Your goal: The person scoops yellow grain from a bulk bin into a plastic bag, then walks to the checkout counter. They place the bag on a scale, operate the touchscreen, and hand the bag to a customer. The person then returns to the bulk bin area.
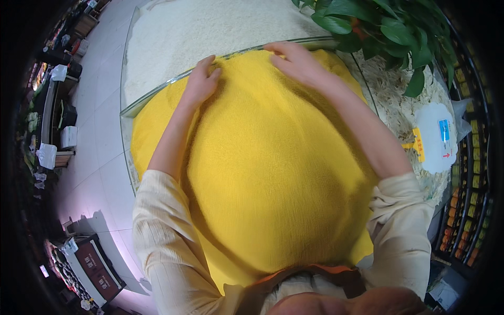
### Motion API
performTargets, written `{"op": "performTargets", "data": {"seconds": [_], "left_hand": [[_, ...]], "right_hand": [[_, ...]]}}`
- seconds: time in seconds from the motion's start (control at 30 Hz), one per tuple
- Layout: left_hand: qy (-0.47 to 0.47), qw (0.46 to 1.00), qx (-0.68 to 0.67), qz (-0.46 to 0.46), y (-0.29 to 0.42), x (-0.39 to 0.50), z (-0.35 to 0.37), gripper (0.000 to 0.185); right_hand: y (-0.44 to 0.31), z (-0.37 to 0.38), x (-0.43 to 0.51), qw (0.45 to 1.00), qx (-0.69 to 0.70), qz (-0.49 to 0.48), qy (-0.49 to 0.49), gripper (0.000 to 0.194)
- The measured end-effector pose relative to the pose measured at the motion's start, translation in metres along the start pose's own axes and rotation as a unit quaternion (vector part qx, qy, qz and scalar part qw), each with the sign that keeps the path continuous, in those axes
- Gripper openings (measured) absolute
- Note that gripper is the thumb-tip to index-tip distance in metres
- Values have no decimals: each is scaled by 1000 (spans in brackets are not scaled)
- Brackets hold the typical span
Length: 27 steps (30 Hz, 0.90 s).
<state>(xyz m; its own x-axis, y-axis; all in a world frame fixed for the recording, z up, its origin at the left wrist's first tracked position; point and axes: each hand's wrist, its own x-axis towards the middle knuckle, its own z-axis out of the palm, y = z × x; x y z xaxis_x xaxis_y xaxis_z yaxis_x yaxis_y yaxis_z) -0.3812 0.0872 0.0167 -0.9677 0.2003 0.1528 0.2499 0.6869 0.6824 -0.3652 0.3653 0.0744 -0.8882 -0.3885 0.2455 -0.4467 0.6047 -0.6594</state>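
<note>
A broad mound of fine yellow grain (252, 157), like millet, fills the bin before me. At its far edge, my left hand (202, 82) rests on the grain beside the clear divider (173, 80), with thumb and fingers apart. My right hand (297, 65) lies farther right along that divider, its fingertips reaching the rim and its thumb spread. Neither hand shows anything held. Both forearms stretch across the mound, and the grain is smooth between them. Part of each hand's fingertips is hidden at the rim.
White rice-like grain (220, 23) fills the bin beyond the divider. Dried pale flakes (388, 82) lie to the right, under a leafy green plant (393, 27) and a white sign (435, 138) on a yellow clip (418, 145). Packaged-goods shelving (472, 169) stands right; tiled floor (106, 138) runs left.
</note>
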Motion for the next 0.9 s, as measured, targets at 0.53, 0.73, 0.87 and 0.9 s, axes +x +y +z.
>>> {"op": "performTargets", "data": {"seconds": [0.53,0.73,0.87,0.9], "left_hand": [[-196,978,-72,26,88,-82,-7,61],[-149,980,-44,123,154,-176,-34,64],[-109,988,24,106,193,-244,-38,71],[-103,988,51,106,203,-267,-38,72]], "right_hand": [[-29,28,-34,966,-1,98,-238,55],[-105,-5,-156,982,-80,45,-166,50],[-158,-16,-218,972,-135,75,-176,51],[-169,-14,-236,967,-149,79,-190,53]]}}
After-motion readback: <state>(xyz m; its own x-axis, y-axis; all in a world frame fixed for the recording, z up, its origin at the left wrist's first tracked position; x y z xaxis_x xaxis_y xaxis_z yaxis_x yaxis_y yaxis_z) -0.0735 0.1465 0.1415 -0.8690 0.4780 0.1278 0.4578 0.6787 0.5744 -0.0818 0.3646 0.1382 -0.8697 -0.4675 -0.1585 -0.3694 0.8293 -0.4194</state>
